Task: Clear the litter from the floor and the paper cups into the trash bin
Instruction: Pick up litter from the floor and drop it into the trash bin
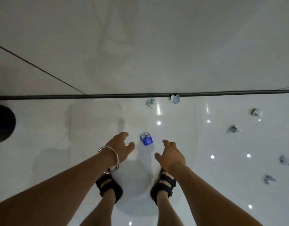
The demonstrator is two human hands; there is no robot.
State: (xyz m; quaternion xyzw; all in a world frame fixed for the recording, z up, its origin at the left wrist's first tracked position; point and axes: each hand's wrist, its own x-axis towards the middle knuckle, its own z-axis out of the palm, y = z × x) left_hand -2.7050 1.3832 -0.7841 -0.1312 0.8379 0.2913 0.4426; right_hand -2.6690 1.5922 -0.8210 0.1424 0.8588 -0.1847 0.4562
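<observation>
A crumpled blue and white wrapper [146, 139] lies on the glossy white floor just ahead of my feet. My left hand [121, 146], with a silver bangle on the wrist, hangs to its left with relaxed fingers and holds nothing. My right hand [171, 154] reaches down on the wrapper's right, fingers loosely spread, also empty. Neither hand touches the wrapper. Two pale crumpled papers [150, 103] [174, 99] lie farther ahead by the wall. Several more scraps [256, 112] [234, 129] [284, 160] are scattered to the right.
A dark round trash bin [3, 123] stands at the left edge. A black strip [91, 96] runs along the foot of the white wall ahead. My feet in black sandals [108, 185] [164, 183] stand below the hands. Ceiling lights glint off the floor.
</observation>
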